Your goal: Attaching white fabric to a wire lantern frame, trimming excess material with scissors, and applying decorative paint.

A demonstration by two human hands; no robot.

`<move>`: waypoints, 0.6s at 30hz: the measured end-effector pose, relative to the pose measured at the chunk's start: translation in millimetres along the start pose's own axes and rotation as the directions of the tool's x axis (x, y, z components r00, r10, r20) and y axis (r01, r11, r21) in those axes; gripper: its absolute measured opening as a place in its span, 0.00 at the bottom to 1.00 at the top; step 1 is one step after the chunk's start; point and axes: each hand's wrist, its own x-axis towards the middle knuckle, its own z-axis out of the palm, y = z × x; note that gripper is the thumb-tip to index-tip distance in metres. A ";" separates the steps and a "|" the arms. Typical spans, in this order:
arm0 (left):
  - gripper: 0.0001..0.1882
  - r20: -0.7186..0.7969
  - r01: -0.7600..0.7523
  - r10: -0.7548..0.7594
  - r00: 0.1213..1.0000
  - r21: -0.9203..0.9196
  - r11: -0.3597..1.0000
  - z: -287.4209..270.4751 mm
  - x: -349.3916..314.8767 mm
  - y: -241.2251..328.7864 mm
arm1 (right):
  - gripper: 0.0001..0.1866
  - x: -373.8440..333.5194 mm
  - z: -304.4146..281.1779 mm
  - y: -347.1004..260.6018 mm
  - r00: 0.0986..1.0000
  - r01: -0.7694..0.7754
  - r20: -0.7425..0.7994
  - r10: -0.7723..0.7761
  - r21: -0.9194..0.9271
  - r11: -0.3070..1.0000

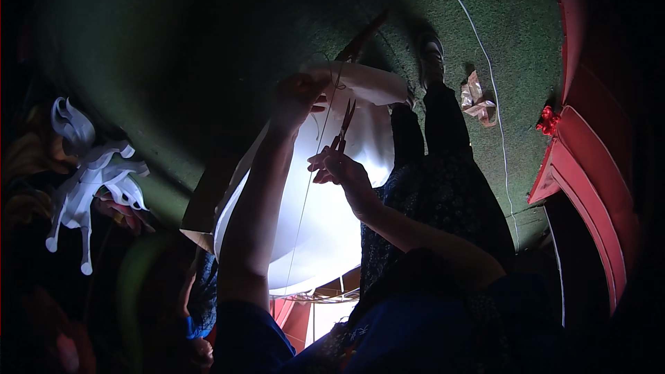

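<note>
A large, brightly lit white sheet (325, 221) bulges in front of me, with a rolled or folded upper edge. My left hand (301, 97) is closed beside that edge at the upper left; what its fingers pinch is too dark to make out. A thin thread (305, 197) runs down across the sheet, passing close to both hands. In my right hand (339, 170) is a pair of scissors (346, 125), gripped by the handles. Their narrow blades point up toward the folded edge and look slightly parted.
Green carpet (512, 62) covers the floor, crossed by a white cable (488, 62). Crumpled brown wrapping (478, 100) lies on it. Red curved panels (589, 187) stand at right, white curling shapes (93, 173) at left. Another person's hand (202, 348) shows at lower left.
</note>
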 end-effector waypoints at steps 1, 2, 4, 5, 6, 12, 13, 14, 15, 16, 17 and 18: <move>0.15 0.002 -0.002 0.002 1.000 0.001 1.000 0.8 1.5 -3.4 | 0.25 -1.8 1.6 -2.7 1.000 0.001 -0.010 -0.001 -0.006 1.000; 0.15 -0.019 -0.054 0.053 0.998 -0.020 0.998 2.2 3.4 -7.7 | 0.25 -2.5 2.3 -4.5 1.000 0.002 -0.021 -0.003 -0.013 1.000; 0.15 -0.050 -0.104 0.102 0.994 -0.038 0.994 -1.5 9.5 -21.5 | 0.25 -2.0 3.4 -3.3 1.000 -0.001 -0.003 0.001 -0.019 1.000; 0.14 -0.119 -0.244 0.258 0.959 0.118 0.963 -7.1 15.8 -29.4 | 0.26 -1.6 4.6 -1.4 1.000 -0.007 0.014 0.007 -0.027 1.000; 0.13 -0.150 -0.364 0.414 0.898 0.276 0.889 -6.7 19.6 -27.9 | 0.26 0.6 2.9 1.1 1.000 -0.007 0.010 0.007 -0.026 1.000; 0.11 0.057 -0.262 0.258 0.965 0.081 0.962 -0.3 19.2 -12.9 | 0.26 16.0 -8.3 9.2 0.998 0.017 0.057 -0.019 0.024 1.000; 0.11 0.057 -0.260 0.256 0.965 0.083 0.962 -0.3 19.1 -14.7 | 0.27 17.1 -8.7 9.8 0.998 0.011 0.063 -0.013 0.032 0.999; 0.10 0.067 -0.161 0.159 0.985 0.033 0.986 0.2 19.1 -15.8 | 0.27 18.0 -9.0 10.4 0.998 0.006 0.069 -0.008 0.041 0.999; 0.10 0.081 -0.060 0.061 0.995 -0.017 0.998 -0.1 19.3 -16.2 | 0.27 19.3 -9.0 10.1 0.998 0.005 0.070 -0.008 0.042 0.999; 0.10 0.081 -0.060 0.061 0.995 -0.016 0.998 -1.7 19.4 -16.3 | 0.27 20.3 -8.8 9.8 0.996 0.012 0.086 -0.015 0.036 0.999; 0.12 0.098 -0.062 0.062 0.993 -0.002 0.998 -4.0 19.4 -16.3 | 0.27 21.1 -8.6 9.6 0.995 0.019 0.102 -0.022 0.030 0.999; 0.15 0.119 -0.067 0.065 0.991 0.012 0.998 -3.5 18.9 -11.7 | 0.27 22.0 -9.5 9.5 0.995 0.022 0.098 -0.025 0.031 0.999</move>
